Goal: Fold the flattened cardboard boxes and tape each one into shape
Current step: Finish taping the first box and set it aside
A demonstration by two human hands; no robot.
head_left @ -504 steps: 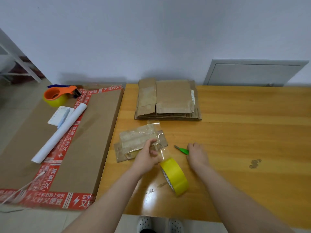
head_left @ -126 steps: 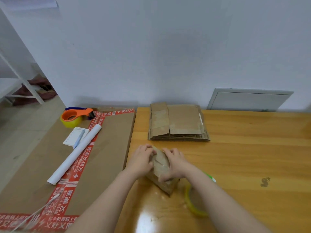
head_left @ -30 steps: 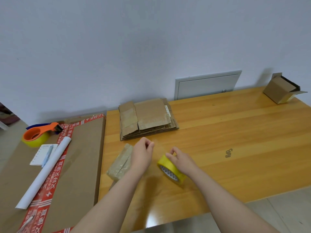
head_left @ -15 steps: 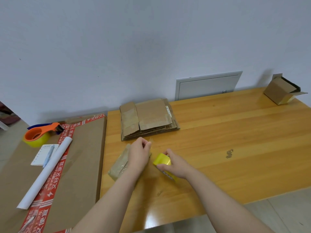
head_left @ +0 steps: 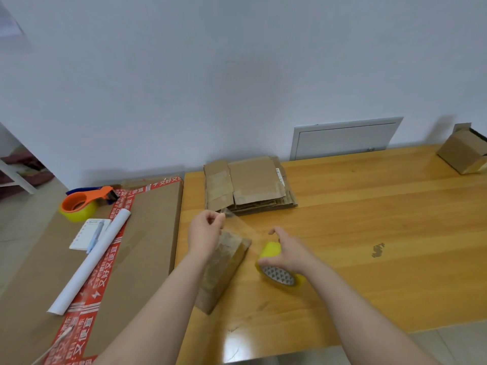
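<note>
Box: folded box (head_left: pixel 224 270) lies on the tabletop (head_left: pixel 369 219) at lower centre, long axis pointing toward the flat stack (head_left: pixel 253 185).
Left grip (head_left: pixel 205 234): pinching the free end of the tape strip (head_left: pixel 243 229), above the box's far end.
Right grip (head_left: pixel 291 252): curled round the tape roll (head_left: pixel 274 271), just right of the box.
Relation: we judge the strip must drop across that far end.

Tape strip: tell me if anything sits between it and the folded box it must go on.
Nothing visible does. The left hand pinches the tape strip, the right hand holds the roll, and the folded box lies below it.
</note>
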